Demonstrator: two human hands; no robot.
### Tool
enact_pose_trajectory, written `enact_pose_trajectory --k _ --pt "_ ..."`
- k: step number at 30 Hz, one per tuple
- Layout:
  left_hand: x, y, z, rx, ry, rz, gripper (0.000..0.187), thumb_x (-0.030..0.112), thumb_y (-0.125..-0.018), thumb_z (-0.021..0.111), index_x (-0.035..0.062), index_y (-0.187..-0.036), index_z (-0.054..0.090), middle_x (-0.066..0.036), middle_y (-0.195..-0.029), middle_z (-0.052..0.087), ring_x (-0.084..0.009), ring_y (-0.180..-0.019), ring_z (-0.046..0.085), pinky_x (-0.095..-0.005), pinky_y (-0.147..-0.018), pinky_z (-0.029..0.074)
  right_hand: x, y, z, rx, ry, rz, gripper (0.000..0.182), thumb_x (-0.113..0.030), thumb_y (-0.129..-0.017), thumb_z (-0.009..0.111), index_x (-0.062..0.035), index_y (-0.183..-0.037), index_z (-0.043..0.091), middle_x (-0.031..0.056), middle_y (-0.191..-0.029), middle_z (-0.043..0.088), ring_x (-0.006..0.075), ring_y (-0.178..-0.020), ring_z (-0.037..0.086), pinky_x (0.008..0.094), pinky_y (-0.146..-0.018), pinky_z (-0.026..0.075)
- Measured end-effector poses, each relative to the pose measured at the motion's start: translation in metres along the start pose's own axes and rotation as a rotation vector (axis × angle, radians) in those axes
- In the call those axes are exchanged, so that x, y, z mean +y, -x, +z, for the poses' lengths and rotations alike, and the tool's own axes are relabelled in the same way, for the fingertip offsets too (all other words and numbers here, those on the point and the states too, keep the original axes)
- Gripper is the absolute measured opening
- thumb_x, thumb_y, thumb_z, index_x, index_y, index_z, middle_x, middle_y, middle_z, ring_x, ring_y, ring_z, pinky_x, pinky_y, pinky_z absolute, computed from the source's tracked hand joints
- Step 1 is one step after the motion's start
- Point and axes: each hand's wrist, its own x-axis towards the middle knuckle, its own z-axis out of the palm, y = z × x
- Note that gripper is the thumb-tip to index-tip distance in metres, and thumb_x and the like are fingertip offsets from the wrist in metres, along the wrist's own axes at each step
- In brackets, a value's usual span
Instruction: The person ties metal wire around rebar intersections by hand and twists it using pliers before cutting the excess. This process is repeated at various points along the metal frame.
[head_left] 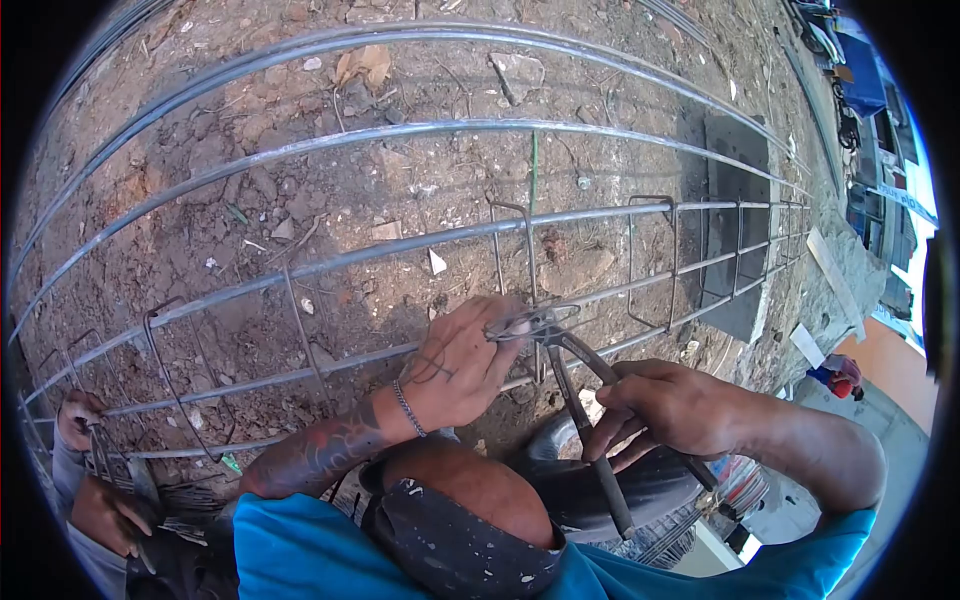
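Note:
My left hand (465, 365), with a chain bracelet at the wrist, pinches a thin looped tie wire (515, 326) where a square stirrup (530, 250) meets a long steel bar (600, 291). In my right hand (660, 405) are long-handled pincers (570, 385), one handle between thumb and fingers, the other reaching down past the fingertips. The pincers' jaws are at the wire, right beside my left fingertips. How far the jaws are closed is too small to tell.
More long bars (400, 130) curve across the dirt behind the cage. A grey block (735, 230) lies under the bars at right. At lower left, a co-worker's hands (110, 515) hold a tool. Another person (840, 375) is farther off at right.

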Motion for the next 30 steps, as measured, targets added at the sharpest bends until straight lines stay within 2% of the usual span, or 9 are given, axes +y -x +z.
enact_pose_trajectory --k 8,10,16,17,21,24,26,27,30 --pt "-0.004 -0.002 0.000 0.047 0.018 0.064 0.016 0.002 -0.087 0.056 -0.0056 -0.101 0.056 -0.021 -0.095 0.059 -0.0393 -0.083 0.059 -0.0459 -0.069 0.048 0.016 -0.003 0.012 0.094 0.170 -0.092 0.039 -0.025 -0.101 0.036 0.0106 -0.110 0.052 0.0217 -0.100 0.060 0.0294 -0.095 0.065 0.0374 -0.083 0.058" --pt "0.000 -0.004 -0.003 -0.010 0.045 -0.057 0.015 0.004 -0.088 0.054 -0.0056 -0.101 0.056 -0.022 -0.095 0.059 -0.0390 -0.083 0.058 -0.0460 -0.070 0.048 0.031 -0.009 0.012 0.153 0.341 -0.369 0.039 -0.024 -0.100 0.037 0.0102 -0.111 0.052 0.0208 -0.100 0.057 0.0294 -0.096 0.065 0.0381 -0.083 0.057" --pt "-0.006 -0.002 -0.001 -0.002 0.005 0.041 0.018 0.007 -0.090 0.052 -0.0044 -0.103 0.055 -0.021 -0.095 0.058 -0.0386 -0.086 0.057 -0.0457 -0.075 0.047 0.015 -0.010 0.014 0.061 -0.117 -0.080 0.041 -0.026 -0.100 0.037 0.0087 -0.120 0.046 0.0207 -0.106 0.059 0.0270 -0.094 0.066 0.0358 -0.081 0.057" --pt "-0.005 -0.002 -0.002 0.000 0.004 0.046 0.018 0.007 -0.090 0.052 -0.0044 -0.103 0.055 -0.021 -0.095 0.058 -0.0386 -0.086 0.057 -0.0457 -0.075 0.047 0.018 -0.013 0.012 0.075 -0.049 -0.121 0.041 -0.028 -0.099 0.039 0.0075 -0.119 0.045 0.0200 -0.107 0.060 0.0261 -0.095 0.066 0.0344 -0.079 0.056" --pt "-0.001 -0.001 -0.005 -0.103 -0.004 -0.096 0.028 0.011 -0.089 0.055 -0.0028 -0.113 0.052 -0.021 -0.102 0.057 -0.0387 -0.091 0.056 -0.0454 -0.078 0.047 0.004 -0.011 0.025 0.067 -0.239 -0.012 0.041 -0.030 -0.099 0.042 0.0070 -0.115 0.047 0.0190 -0.100 0.061 0.0248 -0.091 0.066 0.0351 -0.074 0.056" --pt "0.000 0.002 -0.005 -0.169 -0.070 -0.082 0.038 0.014 -0.085 0.060 -0.0022 -0.118 0.050 -0.022 -0.109 0.054 -0.0393 -0.098 0.054 -0.0447 -0.082 0.047 -0.004 -0.003 0.028 0.189 -0.009 -0.010 0.036 -0.025 -0.097 0.044 0.0075 -0.113 0.047 0.0198 -0.093 0.061 0.0274 -0.084 0.066 0.0380 -0.071 0.055" --pt "0.003 0.002 -0.010 -0.205 -0.134 -0.047 0.044 0.016 -0.082 0.063 -0.0020 -0.120 0.049 -0.022 -0.113 0.053 -0.0397 -0.103 0.053 -0.0439 -0.084 0.047 0.009 -0.010 0.018 0.187 0.992 -0.389 0.032 -0.018 -0.093 0.046 0.0094 -0.111 0.047 0.0227 -0.089 0.059 0.0313 -0.079 0.064 0.0405 -0.069 0.055" --pt "0.009 0.002 -0.019 -0.256 -0.220 -0.015 0.050 0.018 -0.078 0.067 -0.0022 -0.121 0.049 -0.021 -0.115 0.052 -0.0390 -0.106 0.052 -0.0432 -0.087 0.046 0.005 -0.008 0.018 0.156 1.310 -0.433 0.026 -0.010 -0.088 0.048 0.0097 -0.105 0.051 0.0266 -0.093 0.059 0.0364 -0.079 0.064 0.0410 -0.070 0.055" --pt "0.015 0.009 -0.066 -0.373 -0.319 -0.055 0.065 0.024 -0.069 0.075 -0.0006 -0.123 0.049 -0.020 -0.123 0.050 -0.0375 -0.112 0.052 -0.0426 -0.095 0.044 0.003 0.002 0.030 0.356 1.363 -0.207 0.020 -0.009 -0.086 0.053 0.0067 -0.098 0.056 0.0268 -0.097 0.060 0.0341 -0.079 0.064 0.0395 -0.067 0.054"
